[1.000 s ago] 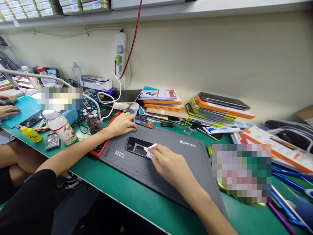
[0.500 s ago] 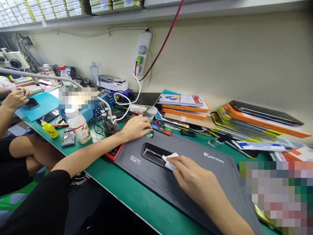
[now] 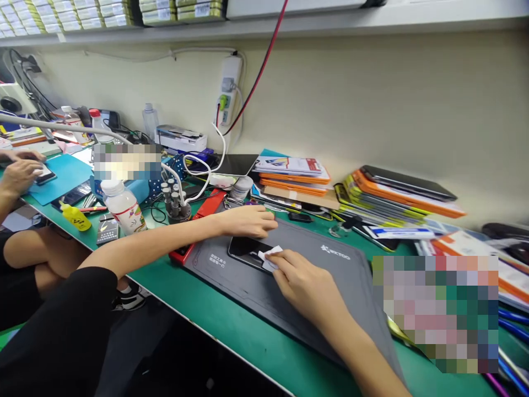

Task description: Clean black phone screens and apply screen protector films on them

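Just below the frame's centre, a dark phone (image 3: 240, 249) lies on a grey mat (image 3: 347, 284); the right hand (image 3: 306, 278) pinches a white wipe (image 3: 269, 258) at its right end. Above the phone, the left hand (image 3: 250, 221) bends; whether it holds anything, I cannot tell. Frame left: a white-capped bottle (image 3: 124, 208).

Single head-worn view. Looks from above the near side of the desk (image 3: 248, 336), forward and down; left hand (image 3: 248, 221) and right hand (image 3: 308, 281) near, around mid-frame. Wall (image 3: 372, 110) behind, shelf (image 3: 330, 23) across top edge.
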`<state>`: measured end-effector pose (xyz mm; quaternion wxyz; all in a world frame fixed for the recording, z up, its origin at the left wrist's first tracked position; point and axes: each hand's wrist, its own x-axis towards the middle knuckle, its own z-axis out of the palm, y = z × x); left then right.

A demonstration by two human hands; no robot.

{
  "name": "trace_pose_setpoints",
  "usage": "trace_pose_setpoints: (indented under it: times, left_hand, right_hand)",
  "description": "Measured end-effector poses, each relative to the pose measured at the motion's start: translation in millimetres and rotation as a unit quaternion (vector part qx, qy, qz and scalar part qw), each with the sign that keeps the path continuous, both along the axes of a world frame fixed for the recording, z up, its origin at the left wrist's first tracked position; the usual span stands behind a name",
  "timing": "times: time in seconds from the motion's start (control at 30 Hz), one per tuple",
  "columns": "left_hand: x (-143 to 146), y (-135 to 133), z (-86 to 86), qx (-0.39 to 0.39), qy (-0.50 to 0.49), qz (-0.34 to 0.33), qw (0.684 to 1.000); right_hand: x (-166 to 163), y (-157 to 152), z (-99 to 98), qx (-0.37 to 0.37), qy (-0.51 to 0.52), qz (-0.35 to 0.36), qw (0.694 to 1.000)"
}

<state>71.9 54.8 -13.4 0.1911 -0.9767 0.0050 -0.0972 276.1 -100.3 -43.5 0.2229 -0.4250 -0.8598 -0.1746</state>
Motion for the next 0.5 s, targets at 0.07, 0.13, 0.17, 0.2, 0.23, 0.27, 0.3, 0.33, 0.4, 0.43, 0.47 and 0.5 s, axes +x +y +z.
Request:
trace_pose_setpoints:
  times: [0.07, 0.13, 0.17, 0.2, 0.23, 0.27, 0.3, 0.33, 0.4, 0.43, 0.47, 0.5]
  left_hand:
    - [1.6, 3.9, 0.1, 0.01, -0.001, 0.009, 1.0]
    - [-4.5, 6.8, 1.6, 0.02, -0.012, 0.032, 0.999]
    - [-10.1, 8.2, 3.0, 0.018, -0.022, 0.056, 0.998]
    - [-17.1, 9.4, 4.9, 0.009, -0.034, 0.09, 0.995]
    - [-24.7, 10.7, 6.9, -0.002, -0.047, 0.131, 0.99]
    - [-32.5, 11.8, 8.9, -0.013, -0.057, 0.172, 0.983]
    - [-39.7, 12.8, 10.5, -0.022, -0.066, 0.21, 0.975]
    - [-45.6, 13.5, 11.4, -0.03, -0.074, 0.24, 0.967]
    - [-51.4, 14.0, 10.7, -0.044, -0.091, 0.273, 0.957]
    - [-50.6, 13.8, 9.0, -0.051, -0.097, 0.269, 0.957]
    - [-47.5, 13.2, 6.8, -0.057, -0.1, 0.252, 0.961]
    - [-42.4, 12.3, 4.3, -0.062, -0.093, 0.221, 0.969]
  right_hand:
    - [-0.4, -0.7, 1.1, -0.009, -0.001, -0.007, 1.0]
    - [-0.5, -1.3, 1.7, -0.012, -0.001, -0.009, 1.0]
    - [-0.3, -1.6, 1.5, -0.015, -0.002, -0.008, 1.0]
    - [0.1, -1.7, 1.2, -0.017, -0.003, -0.006, 1.0]
    - [0.7, -1.8, 0.5, -0.017, -0.004, -0.003, 1.0]
    - [1.3, -1.9, -0.3, -0.017, -0.005, -0.001, 1.0]
    - [1.9, -1.8, -1.3, -0.015, -0.005, 0.0, 1.0]
    - [2.3, -1.7, -2.2, -0.012, -0.006, 0.002, 1.0]
    - [2.5, -1.4, -3.4, -0.006, -0.006, 0.003, 1.0]
    - [2.3, -1.3, -3.6, -0.005, -0.006, 0.003, 1.0]
    - [2.0, -1.3, -3.4, -0.003, -0.007, 0.003, 1.0]
    - [1.6, -1.3, -3.1, -0.001, -0.008, 0.004, 1.0]
